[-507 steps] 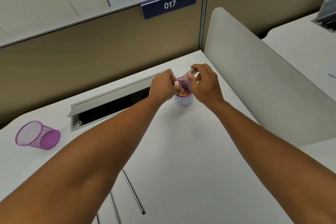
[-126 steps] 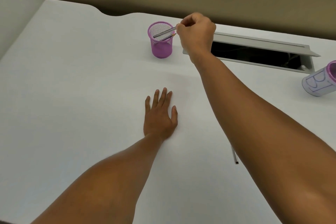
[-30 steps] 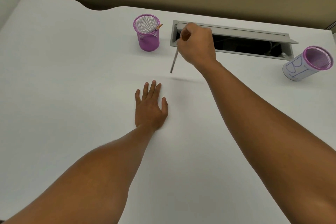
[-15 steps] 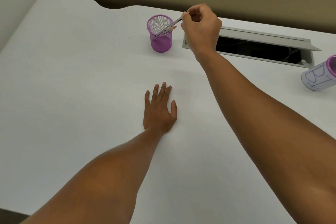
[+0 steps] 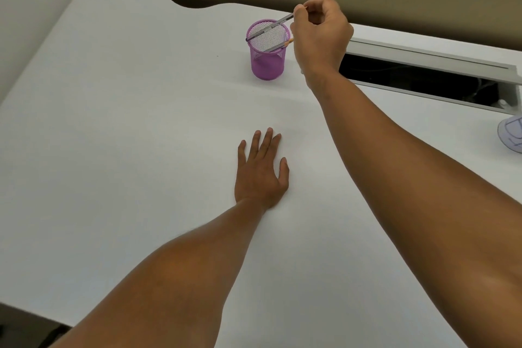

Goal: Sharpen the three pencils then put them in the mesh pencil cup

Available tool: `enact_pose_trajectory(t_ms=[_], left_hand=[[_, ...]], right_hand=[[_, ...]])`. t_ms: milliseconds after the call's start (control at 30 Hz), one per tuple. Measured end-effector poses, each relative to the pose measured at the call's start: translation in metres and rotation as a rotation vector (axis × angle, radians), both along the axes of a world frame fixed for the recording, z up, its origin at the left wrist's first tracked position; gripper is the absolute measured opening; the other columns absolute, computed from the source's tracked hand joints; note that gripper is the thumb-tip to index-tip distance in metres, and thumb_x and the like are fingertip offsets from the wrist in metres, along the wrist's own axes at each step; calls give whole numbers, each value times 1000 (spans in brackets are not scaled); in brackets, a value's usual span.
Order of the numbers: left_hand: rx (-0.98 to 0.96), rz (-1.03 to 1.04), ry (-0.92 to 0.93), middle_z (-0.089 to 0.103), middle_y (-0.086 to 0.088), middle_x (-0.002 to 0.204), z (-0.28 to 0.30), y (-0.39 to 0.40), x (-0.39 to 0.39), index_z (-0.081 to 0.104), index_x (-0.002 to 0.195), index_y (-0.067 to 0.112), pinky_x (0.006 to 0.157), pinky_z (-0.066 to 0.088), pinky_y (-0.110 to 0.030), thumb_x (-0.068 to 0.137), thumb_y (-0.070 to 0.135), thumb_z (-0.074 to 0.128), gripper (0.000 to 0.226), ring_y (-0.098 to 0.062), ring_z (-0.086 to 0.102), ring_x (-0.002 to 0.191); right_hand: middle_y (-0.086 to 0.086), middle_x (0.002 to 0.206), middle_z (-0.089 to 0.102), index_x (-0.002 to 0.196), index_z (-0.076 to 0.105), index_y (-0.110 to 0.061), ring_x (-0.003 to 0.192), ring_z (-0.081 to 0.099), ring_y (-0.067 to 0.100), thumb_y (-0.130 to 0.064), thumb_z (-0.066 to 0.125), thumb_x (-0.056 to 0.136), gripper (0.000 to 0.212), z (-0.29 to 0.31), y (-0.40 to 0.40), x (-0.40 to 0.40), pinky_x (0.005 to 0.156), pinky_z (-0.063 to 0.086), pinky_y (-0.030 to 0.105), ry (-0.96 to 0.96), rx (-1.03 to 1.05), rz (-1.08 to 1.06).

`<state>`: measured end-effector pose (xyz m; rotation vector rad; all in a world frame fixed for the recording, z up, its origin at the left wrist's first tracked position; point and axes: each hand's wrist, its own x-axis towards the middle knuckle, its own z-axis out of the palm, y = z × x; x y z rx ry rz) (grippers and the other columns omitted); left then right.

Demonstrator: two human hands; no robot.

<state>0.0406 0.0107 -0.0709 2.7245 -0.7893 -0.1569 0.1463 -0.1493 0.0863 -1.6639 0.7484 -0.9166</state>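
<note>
The left hand [image 5: 261,175] lies flat on the white surface [image 5: 127,135] with straight fingers and holds nothing, while farther back the right hand [image 5: 320,37] pinches with curled fingers a grey pencil [image 5: 271,28] slanted across the rim of the purple mesh pencil cup [image 5: 267,61], where a second pencil [image 5: 278,47] leans.

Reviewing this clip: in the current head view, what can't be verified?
- Third pencil: not in view; only two pencils show at the mesh pencil cup.
- Held pencil: its upper end is covered by the right hand.
- Sharpener: cut off by the right edge.
- Pencil in cup: lower part blurred behind mesh.
</note>
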Motion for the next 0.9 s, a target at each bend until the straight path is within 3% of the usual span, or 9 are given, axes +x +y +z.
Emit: enact_pose_trajectory(t_ms=[233, 600, 900], left_hand=[[9, -1, 7, 11, 10, 162, -1, 0, 2, 20, 154, 29, 121, 4, -44, 97, 45, 25, 59, -10, 1, 149], [11, -7, 20, 11, 10, 162, -1, -1, 1, 21, 153, 28, 121, 3, -44, 97, 45, 26, 59, -10, 1, 149], [6, -12, -2, 11, 10, 162, 1, -1, 1, 20, 154, 29, 121, 3, -44, 97, 45, 25, 59, -10, 0, 149]], right_hand=[[-12, 61, 61, 77, 67, -12, 60, 60, 4, -11, 63, 82, 7, -4, 0, 8, 59, 50, 16, 3, -25, -39], [-5, 92, 73, 96, 75, -19, 84, 65, 9, -26, 61, 89, 17, -26, 1, 8, 60, 44, 11, 417, -154, 87], [-4, 100, 73, 104, 75, -18, 85, 64, 8, -29, 60, 92, 22, -38, -3, 6, 66, 46, 12, 491, -138, 69]])
